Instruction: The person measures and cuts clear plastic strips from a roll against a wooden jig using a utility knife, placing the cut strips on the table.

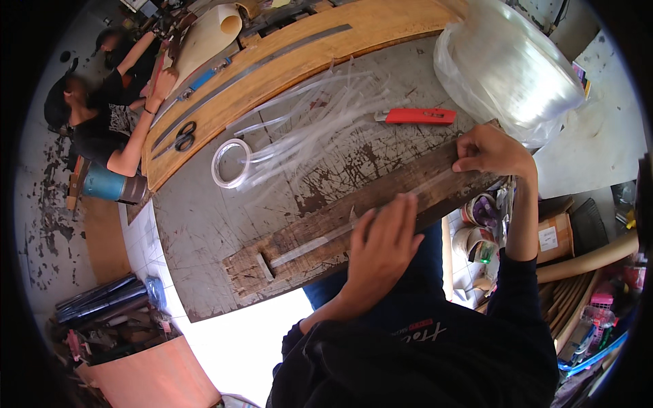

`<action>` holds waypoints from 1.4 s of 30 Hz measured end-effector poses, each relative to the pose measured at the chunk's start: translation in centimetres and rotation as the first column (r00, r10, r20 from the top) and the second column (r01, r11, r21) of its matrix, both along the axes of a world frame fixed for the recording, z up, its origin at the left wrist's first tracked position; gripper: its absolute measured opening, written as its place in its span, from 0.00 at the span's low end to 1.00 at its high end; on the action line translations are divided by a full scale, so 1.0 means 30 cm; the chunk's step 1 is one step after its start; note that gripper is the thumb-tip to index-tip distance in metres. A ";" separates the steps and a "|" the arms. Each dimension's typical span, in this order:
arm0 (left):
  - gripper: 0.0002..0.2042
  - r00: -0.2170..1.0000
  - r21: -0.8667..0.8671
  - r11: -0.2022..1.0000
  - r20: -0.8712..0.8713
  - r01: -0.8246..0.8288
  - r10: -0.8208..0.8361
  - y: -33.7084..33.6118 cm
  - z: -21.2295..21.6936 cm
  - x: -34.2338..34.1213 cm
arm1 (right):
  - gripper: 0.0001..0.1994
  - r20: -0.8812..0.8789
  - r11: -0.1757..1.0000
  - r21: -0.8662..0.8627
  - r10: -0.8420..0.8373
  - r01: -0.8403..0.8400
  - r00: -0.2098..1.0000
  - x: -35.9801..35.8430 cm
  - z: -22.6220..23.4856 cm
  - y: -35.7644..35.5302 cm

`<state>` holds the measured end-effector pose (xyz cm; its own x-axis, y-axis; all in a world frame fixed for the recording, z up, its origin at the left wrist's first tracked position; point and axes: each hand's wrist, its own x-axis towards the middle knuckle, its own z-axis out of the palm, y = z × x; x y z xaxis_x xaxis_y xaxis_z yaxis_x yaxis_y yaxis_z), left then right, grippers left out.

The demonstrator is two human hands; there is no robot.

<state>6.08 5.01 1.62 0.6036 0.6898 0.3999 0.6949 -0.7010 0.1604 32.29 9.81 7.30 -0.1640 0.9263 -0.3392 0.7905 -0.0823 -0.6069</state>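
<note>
A narrow, worn wooden board (381, 194) lies slantwise along the near edge of the grey, scratched table. Along its top runs a clear plastic strip (306, 247), and near the board's left end stands a small metal piece (264, 266). My left hand (384, 246) rests over the middle of the strip, fingers stretched out and slightly blurred. At the board's right end my right hand (491, 151) is closed, thumb against bent fingers, pinching the strip's end. Beyond the board lie a red utility knife (420, 117), loose clear strips (292, 155) and a ring-shaped clear coil (219, 163).
A big roll of clear plastic sheet (513, 71) stands at the far right. Black scissors (183, 139) and a long metal ruler (272, 71) lie on the wooden board behind. Two people work at the far left. Pots (474, 243) and a cardboard box (556, 236) sit below right.
</note>
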 end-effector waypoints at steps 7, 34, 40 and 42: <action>0.22 0.994 0.198 0.974 -0.017 0.113 -0.112 0.051 -0.058 0.092 | 0.12 0.129 0.996 0.014 0.083 -0.086 0.988 0.004 0.012 0.015; 0.21 0.998 0.311 0.949 -0.032 0.056 -0.049 0.045 -0.075 0.102 | 0.14 -0.331 0.655 0.363 -0.574 0.662 0.749 -0.262 -0.013 -0.296; 0.20 0.998 0.239 0.969 0.004 0.057 -0.059 0.039 -0.065 0.102 | 0.11 -0.018 0.865 0.173 -0.475 0.471 0.880 -0.359 -0.037 -0.352; 0.20 0.996 0.153 0.987 0.070 0.044 -0.055 0.041 -0.050 0.103 | 0.10 -0.022 0.869 0.174 -0.466 0.462 0.884 -0.360 -0.035 -0.339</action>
